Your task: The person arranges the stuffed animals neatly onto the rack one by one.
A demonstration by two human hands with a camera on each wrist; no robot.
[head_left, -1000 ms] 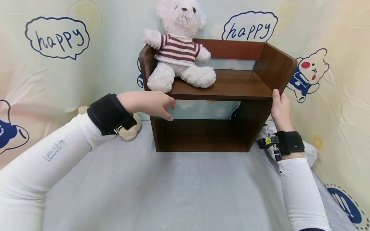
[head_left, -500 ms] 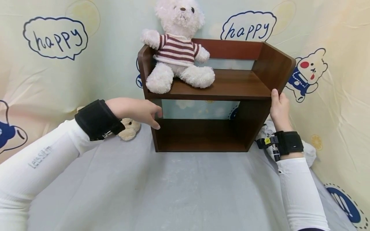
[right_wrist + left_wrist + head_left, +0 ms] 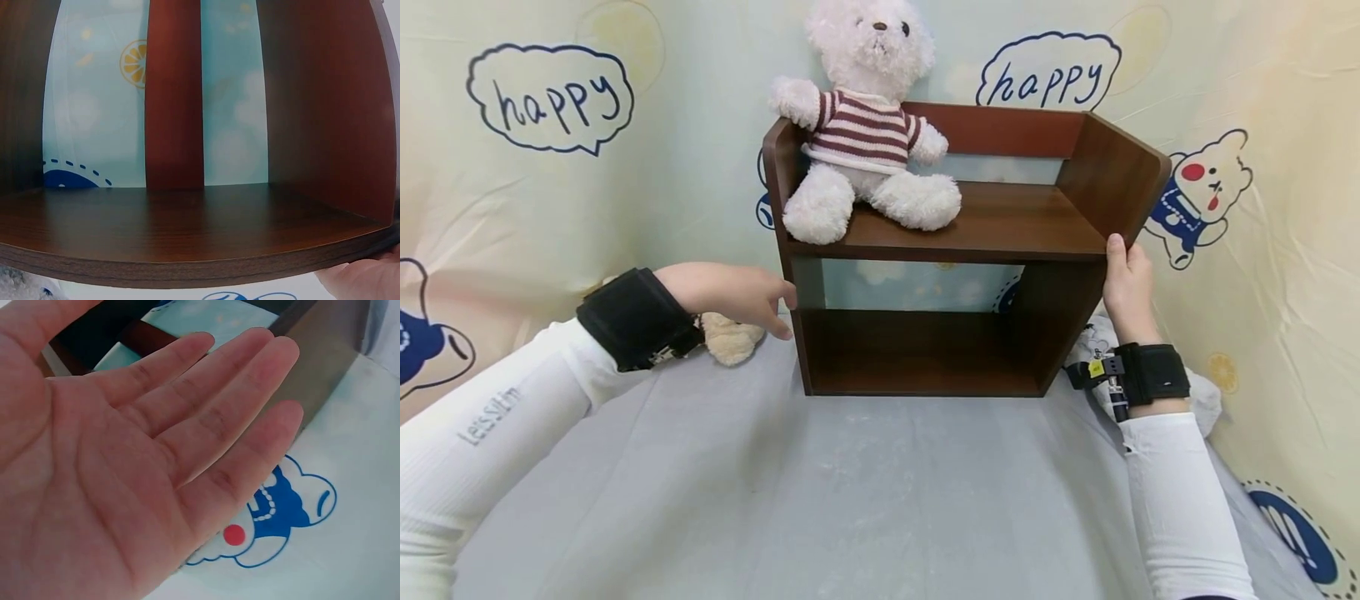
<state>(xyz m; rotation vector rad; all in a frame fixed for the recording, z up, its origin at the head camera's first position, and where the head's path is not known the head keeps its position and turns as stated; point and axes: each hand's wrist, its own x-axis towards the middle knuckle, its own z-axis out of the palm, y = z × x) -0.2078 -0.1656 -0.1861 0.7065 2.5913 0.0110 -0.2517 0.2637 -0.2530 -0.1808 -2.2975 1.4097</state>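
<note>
A dark brown two-tier wooden shelf (image 3: pixel 1000 218) stands upright, with a white teddy bear (image 3: pixel 880 42) in a striped sweater seated on its upper board. My right hand (image 3: pixel 1127 287) grips the front edge of its right side panel, thumb on the front; the other fingers are mostly hidden behind. Only part of that hand shows in the right wrist view, below the shelf board (image 3: pixel 162 225). Beside the left side panel is my left hand (image 3: pixel 730 293), holding nothing. Its palm and straight fingers (image 3: pixel 212 428) show in the left wrist view; whether the fingertips touch the panel I cannot tell.
A beige plush toy (image 3: pixel 730 340) lies left of the shelf, partly behind my left wrist. A whitish plush or cloth thing (image 3: pixel 1202 400) sits at the right behind my right wrist. Grey cloth (image 3: pixel 895 492) covers the surface in front; a printed curtain (image 3: pixel 700 100) hangs behind.
My left hand has moved left and a little down, from in front of the shelf opening to beside its left panel. The right hand, shelf and teddy bear stay in place.
</note>
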